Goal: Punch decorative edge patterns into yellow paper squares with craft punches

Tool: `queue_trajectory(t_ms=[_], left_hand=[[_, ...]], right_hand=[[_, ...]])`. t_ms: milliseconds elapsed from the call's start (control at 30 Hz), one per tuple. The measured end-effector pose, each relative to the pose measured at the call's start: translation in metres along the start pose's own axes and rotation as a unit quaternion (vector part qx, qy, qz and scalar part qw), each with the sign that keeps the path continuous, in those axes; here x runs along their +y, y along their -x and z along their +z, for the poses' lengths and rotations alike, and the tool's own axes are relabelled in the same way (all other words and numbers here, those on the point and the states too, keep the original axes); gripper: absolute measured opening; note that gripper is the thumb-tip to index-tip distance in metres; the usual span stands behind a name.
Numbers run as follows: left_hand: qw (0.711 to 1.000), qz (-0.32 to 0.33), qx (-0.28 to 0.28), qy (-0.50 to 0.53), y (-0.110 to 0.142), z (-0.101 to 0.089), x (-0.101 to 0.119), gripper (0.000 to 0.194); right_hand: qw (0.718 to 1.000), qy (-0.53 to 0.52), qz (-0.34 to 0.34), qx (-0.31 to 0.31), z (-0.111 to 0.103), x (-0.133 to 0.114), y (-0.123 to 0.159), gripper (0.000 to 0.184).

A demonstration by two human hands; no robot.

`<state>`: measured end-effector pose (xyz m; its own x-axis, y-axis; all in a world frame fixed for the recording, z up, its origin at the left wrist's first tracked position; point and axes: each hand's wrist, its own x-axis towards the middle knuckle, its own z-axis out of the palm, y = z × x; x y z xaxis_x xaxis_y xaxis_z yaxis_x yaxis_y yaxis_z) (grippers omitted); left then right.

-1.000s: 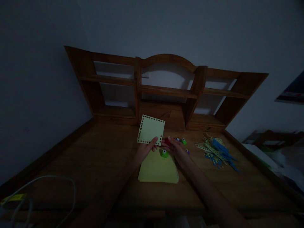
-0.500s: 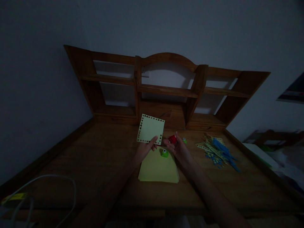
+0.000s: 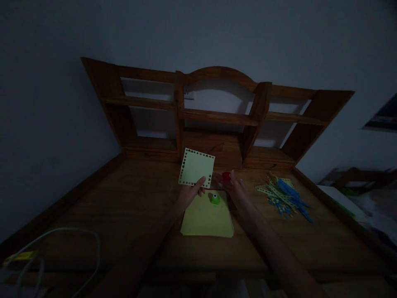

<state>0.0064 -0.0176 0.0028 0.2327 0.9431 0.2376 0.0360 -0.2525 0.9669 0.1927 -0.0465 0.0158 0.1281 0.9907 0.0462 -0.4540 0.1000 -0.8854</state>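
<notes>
Card [image 3: 196,165] in my left hand [image 3: 188,195], red toy [image 3: 226,176] in my right hand [image 3: 235,188].
I pinch the card's near edge; over the camera I see a green toy [image 3: 215,200] on paper [image 3: 206,221] just nearer than my hands, scraps [image 3: 287,196] right of them.

Single head-worn view from near side, facing forward and down across table [image 3: 139,198]. Wide framing reaches far shelf unit [image 3: 220,117] and wall [image 3: 198,33].

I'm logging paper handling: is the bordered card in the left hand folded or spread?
Spread: the bordered card shows a flat, square face with no visible fold, the left hand gripping its lower edge.
</notes>
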Motion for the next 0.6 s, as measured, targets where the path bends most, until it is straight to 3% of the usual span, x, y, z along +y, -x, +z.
queue_trajectory(t_ms=[267,600], left_hand=[[1.000,0.008,0.002,-0.005,-0.001,-0.001,-0.005,0.044],[1.000,-0.003,0.000,0.004,-0.002,0.000,-0.003,0.044]], right_hand=[[0.988,-0.087,0.072,-0.101,-0.002,-0.011,-0.001,0.053],[0.987,-0.080,0.086,-0.112,-0.004,-0.016,0.003,0.055]])
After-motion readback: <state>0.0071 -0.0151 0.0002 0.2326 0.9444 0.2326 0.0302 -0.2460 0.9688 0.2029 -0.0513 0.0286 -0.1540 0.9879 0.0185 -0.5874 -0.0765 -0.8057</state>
